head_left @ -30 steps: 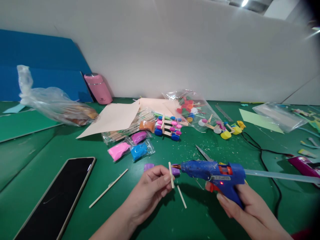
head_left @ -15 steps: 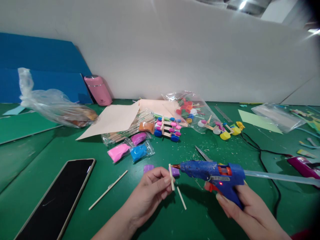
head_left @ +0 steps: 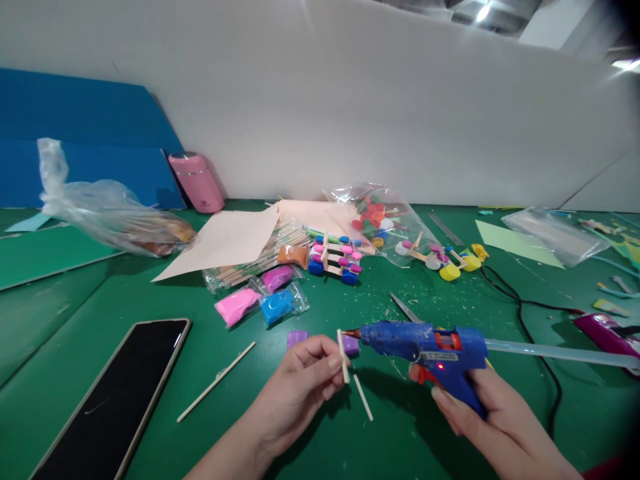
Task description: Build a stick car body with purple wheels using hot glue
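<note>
Pinching a short wooden stick (head_left: pixel 343 347) between thumb and fingertips, your left hand (head_left: pixel 305 383) holds it nearly upright just above the green worktop (head_left: pixel 75 293); the grip is clamped on the stick's lower part, and its upper end stands free. Your right hand (head_left: pixel 487 410) is wrapped around the handle of a blue glue gun (head_left: pixel 425 343), fingers closed on it, with one finger at the orange trigger. The gun lies level, its nozzle pointing left and its tip touching, or all but touching, the upper end of the stick. A clear glue rod (head_left: pixel 560 351) juts from the back of the gun toward the right. A second short stick (head_left: pixel 363 397) lies on the worktop just below the held one, between your two hands. A longer stick (head_left: pixel 216 381) lies well to the left, near a dark phone (head_left: pixel 113 400). Two small purple blocks (head_left: pixel 297 338) sit just behind your left hand. Farther back lie bags of pink and blue clay (head_left: pixel 260 303), a bundle of sticks under cream paper (head_left: pixel 227 237), a small cart with coloured wheels (head_left: pixel 337 257), and a clear bag of bottle caps (head_left: pixel 375 217). A pink flask (head_left: pixel 196 181) stands against the wall.
</note>
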Action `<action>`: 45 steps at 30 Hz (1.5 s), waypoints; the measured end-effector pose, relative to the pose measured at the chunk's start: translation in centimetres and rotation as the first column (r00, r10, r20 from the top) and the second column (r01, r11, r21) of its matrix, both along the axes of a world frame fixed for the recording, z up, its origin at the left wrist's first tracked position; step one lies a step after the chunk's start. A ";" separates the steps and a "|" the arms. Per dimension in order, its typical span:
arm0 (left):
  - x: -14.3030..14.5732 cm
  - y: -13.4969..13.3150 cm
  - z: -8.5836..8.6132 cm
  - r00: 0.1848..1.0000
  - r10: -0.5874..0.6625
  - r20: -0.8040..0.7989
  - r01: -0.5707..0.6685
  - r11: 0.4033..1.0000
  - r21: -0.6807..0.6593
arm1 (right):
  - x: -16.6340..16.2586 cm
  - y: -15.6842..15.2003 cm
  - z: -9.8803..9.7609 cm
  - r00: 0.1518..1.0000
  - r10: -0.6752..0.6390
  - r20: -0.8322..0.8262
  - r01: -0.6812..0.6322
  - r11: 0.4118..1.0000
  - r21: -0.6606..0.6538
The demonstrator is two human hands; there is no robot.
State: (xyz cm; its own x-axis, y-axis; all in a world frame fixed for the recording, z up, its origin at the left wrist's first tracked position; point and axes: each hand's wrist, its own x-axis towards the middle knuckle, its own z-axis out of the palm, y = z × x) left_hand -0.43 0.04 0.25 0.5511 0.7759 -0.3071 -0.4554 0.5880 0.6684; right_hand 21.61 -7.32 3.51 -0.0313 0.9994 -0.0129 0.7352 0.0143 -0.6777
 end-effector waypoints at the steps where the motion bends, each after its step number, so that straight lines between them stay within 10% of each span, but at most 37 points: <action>1: 0.0 0.0 0.0 1.000 -0.002 -0.001 0.002 1.000 0.002 | 0.0 0.0 0.0 1.000 -0.001 0.005 0.001 1.000 -0.003; 45: 0.0 0.0 -0.3 1.000 -0.002 0.005 0.002 1.000 0.021 | 0.5 -0.6 0.0 0.998 0.045 0.032 -0.044 0.999 -0.024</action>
State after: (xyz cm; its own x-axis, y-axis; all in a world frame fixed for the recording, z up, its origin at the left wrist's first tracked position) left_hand -0.47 0.05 -0.02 0.5540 0.7811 -0.2878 -0.4580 0.5747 0.6781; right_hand 22.07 -7.94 3.49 -0.0745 0.9965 -0.0381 0.7560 0.0316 -0.6539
